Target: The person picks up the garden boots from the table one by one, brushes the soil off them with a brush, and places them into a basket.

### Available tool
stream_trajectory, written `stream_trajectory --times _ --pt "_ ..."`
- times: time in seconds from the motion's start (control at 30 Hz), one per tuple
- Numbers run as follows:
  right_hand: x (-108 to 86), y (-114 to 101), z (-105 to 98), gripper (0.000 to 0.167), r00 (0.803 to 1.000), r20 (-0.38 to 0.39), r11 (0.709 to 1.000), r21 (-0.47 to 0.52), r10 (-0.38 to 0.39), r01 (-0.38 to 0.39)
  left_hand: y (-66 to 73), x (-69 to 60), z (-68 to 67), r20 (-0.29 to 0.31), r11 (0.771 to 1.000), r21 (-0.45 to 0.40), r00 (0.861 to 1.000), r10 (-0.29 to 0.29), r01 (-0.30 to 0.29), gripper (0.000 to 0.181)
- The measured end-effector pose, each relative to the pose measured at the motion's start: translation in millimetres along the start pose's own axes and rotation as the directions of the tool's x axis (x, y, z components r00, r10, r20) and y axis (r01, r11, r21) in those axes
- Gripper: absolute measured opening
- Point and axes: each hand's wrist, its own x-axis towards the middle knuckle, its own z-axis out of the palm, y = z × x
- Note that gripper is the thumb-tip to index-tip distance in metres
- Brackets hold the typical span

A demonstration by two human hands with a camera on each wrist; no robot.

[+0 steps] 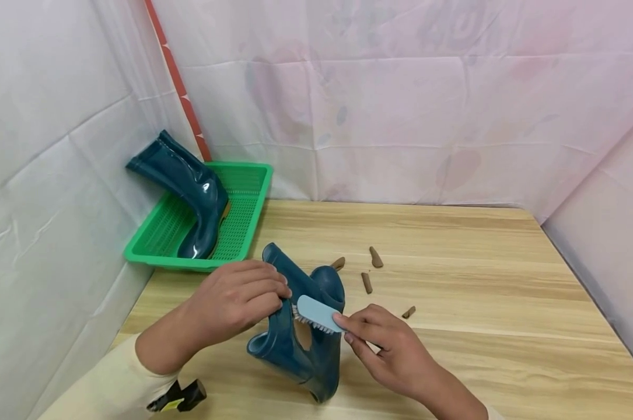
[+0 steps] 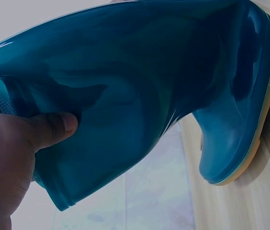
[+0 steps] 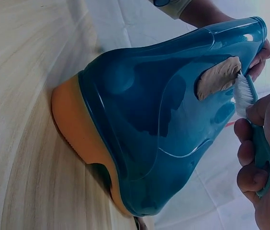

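A dark teal rubber boot point(image 1: 284, 345) with an orange-tan sole stands on the table. My left hand point(image 1: 242, 297) grips the top of its shaft, pinching the rim, with the thumb point(image 2: 56, 128) on the outer side in the left wrist view. In my right hand point(image 1: 395, 350) is a light blue scrub brush point(image 1: 318, 313), held by its handle. Its white bristles point(image 3: 242, 96) meet the edge of a brown, clay-like patch point(image 3: 219, 79) on the shaft; firm contact is hard to tell.
At the back left, a green plastic basket point(image 1: 263, 192) holds a second teal boot point(image 1: 190, 186). Several brown lumps, including one stick-like piece point(image 1: 366, 283), lie beyond the boot. A black object with a yellow label point(image 1: 182, 398) sits near the left sleeve. White sheets point(image 1: 374, 116) surround the table.
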Motion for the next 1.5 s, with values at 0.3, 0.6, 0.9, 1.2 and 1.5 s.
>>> stream_trajectory --times 0.3,0.6,0.9,1.2,1.5 --pt "-3.9 -1 1 0.033 1.000 0.006 1.000 -0.015 0.005 -0.005 2.3 -0.9 -2.2 -0.005 1.000 -0.002 1.000 -0.007 0.007 0.030" --pt "-2.8 -1 -2 0.034 0.998 -0.048 0.999 -0.043 0.030 -0.032 3.1 -1.4 -0.9 0.012 0.999 -0.017 1.000 -0.029 0.029 0.032" --pt "5.9 -4 2 0.035 0.996 -0.094 1.000 -0.026 -0.011 0.008 3.8 -1.3 -0.5 0.032 0.999 -0.008 0.999 -0.038 0.038 0.033" --pt "5.3 -5 6 0.034 0.998 -0.061 1.000 0.008 -0.019 0.020 4.6 0.2 -4.1 0.024 1.000 0.015 1.000 -0.014 0.013 0.031" --pt "1.7 -4 3 0.032 1.000 -0.021 1.000 0.030 -0.007 0.007 5.1 -0.8 -5.7 0.033 1.000 0.016 0.999 -0.020 0.019 0.031"
